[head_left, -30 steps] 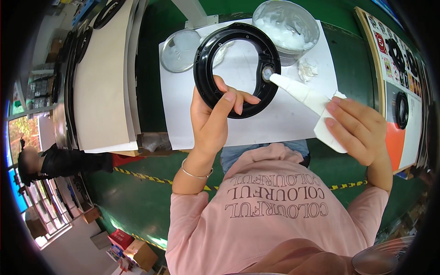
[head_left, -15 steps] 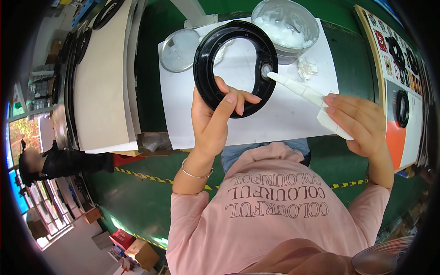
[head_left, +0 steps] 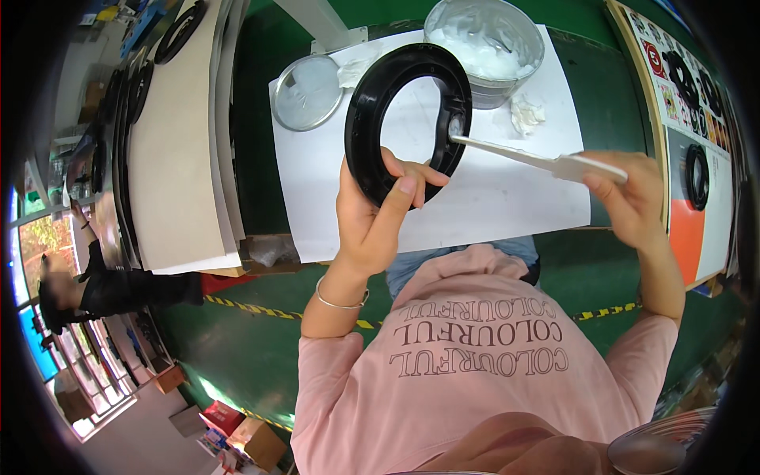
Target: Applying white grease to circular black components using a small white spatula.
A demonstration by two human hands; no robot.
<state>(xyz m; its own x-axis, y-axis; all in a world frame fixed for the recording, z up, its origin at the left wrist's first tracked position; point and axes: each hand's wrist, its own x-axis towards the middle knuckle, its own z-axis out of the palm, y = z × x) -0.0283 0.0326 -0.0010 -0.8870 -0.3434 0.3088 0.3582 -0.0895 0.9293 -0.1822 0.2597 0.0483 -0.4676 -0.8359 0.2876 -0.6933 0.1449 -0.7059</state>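
My left hand (head_left: 381,207) grips the lower edge of a black plastic ring (head_left: 366,119), holding it upright and tilted above the paper. A white flat spatula (head_left: 546,161) is pinched in my right hand (head_left: 629,199). Its thin tip reaches the inner right side of the ring, at a small round spot with pale grease (head_left: 455,127). Whether the tip presses into the grease or only touches its edge, I cannot tell. Behind the ring stands an open tub (head_left: 492,87) of white grease.
White paper (head_left: 507,198) covers the green table. On it lie a round lid (head_left: 307,93), a crumpled tissue (head_left: 526,115) and another tissue (head_left: 358,73). A metal post (head_left: 321,24) rises at the back. Boards stand on both sides; a person in black (head_left: 119,289) is at far left.
The ring has turned more edge-on in my left hand. My right hand has rolled the spatula from its flat face to its edge, the tip staying at the same spot.
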